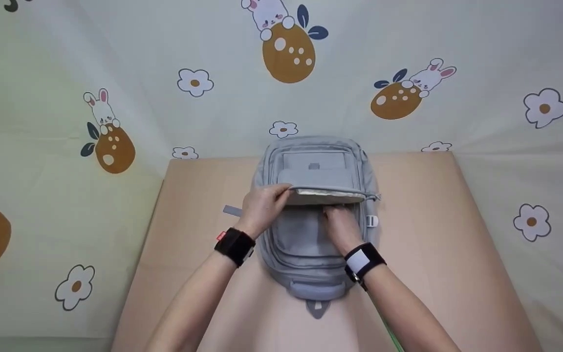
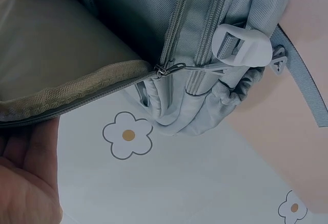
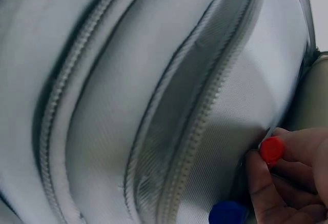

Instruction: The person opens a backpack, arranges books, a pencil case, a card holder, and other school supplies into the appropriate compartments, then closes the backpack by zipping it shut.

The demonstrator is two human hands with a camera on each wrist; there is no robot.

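Observation:
A grey backpack (image 1: 306,230) lies on the table with its front pocket unzipped. My left hand (image 1: 264,208) grips the edge of the pocket's flap (image 1: 328,197) and holds it up; in the left wrist view fingers show under the zip edge. Inside the pocket opening is my right hand (image 1: 342,225). The right wrist view shows it pinching a small thing with a round red end (image 3: 271,150), whose other part is hidden. A round blue end (image 3: 228,212) of another thing shows just below that hand.
The light brown table (image 1: 423,234) extends on both sides of the backpack. A patterned cloth (image 1: 232,44) with bunnies and flowers hangs behind and beside it. A grey strap (image 1: 232,210) sticks out at the left, and a white buckle (image 1: 372,221) sits on the right side.

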